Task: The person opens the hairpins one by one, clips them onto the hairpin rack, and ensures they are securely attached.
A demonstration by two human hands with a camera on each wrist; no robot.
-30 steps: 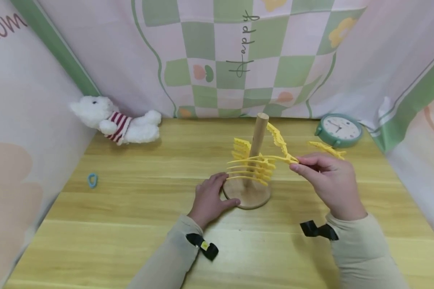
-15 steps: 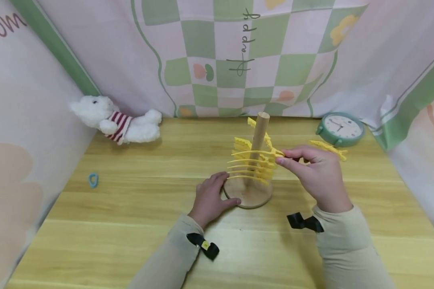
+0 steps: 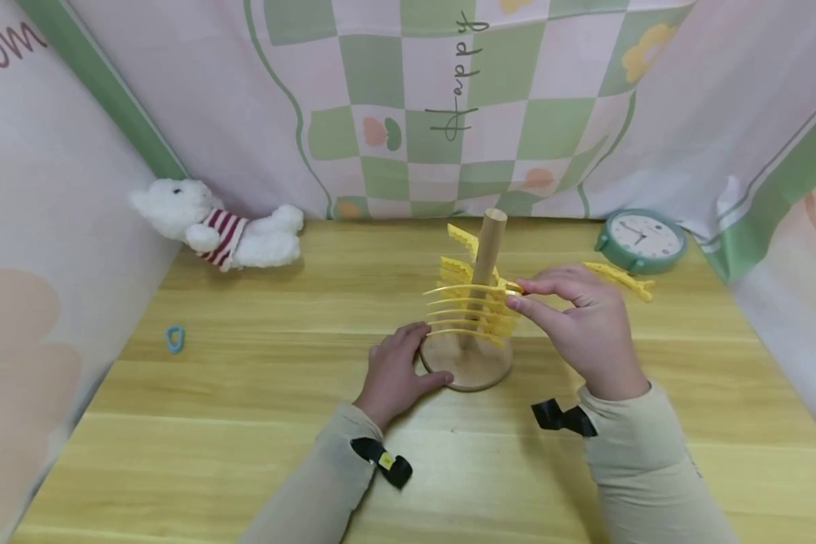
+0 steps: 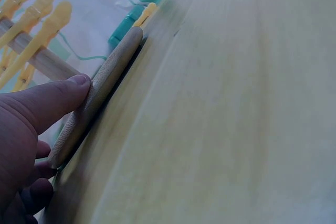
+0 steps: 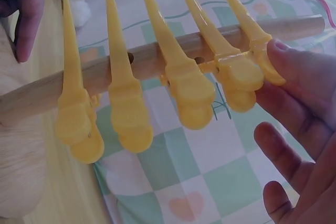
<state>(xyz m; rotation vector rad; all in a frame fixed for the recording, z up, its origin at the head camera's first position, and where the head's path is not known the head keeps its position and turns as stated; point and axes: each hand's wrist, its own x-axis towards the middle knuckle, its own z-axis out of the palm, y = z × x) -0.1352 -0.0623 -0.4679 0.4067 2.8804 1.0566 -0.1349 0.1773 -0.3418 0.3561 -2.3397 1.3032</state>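
Observation:
A wooden stand [image 3: 472, 372] has a round base and an upright post [image 3: 493, 240]. Several yellow hair clips [image 5: 189, 82] sit in a row along the post, one jaw on each side of it. My left hand [image 3: 394, 374] holds the base at its near-left rim, thumb on top and fingers at the edge. Between thumb and index finger, my right hand [image 3: 585, 325] pinches the tail end of the topmost hair clip [image 5: 239, 9]. This clip's jaws straddle the post above the others, and its tail is partly hidden by the fingers. The other right fingers are loosely bent.
Another yellow hair clip [image 3: 619, 280] lies on the wooden table [image 3: 258, 453] beside a green round clock [image 3: 642, 240]. A white plush toy [image 3: 234, 236] in a striped top lies at the back left. A small blue ring-like piece [image 3: 174, 339] is further left. A patterned curtain [image 3: 442, 91] hangs behind.
My right hand has moved left and slightly away from me, bringing the hair clip from the post's right side to around the post. The left hand has stayed on the base.

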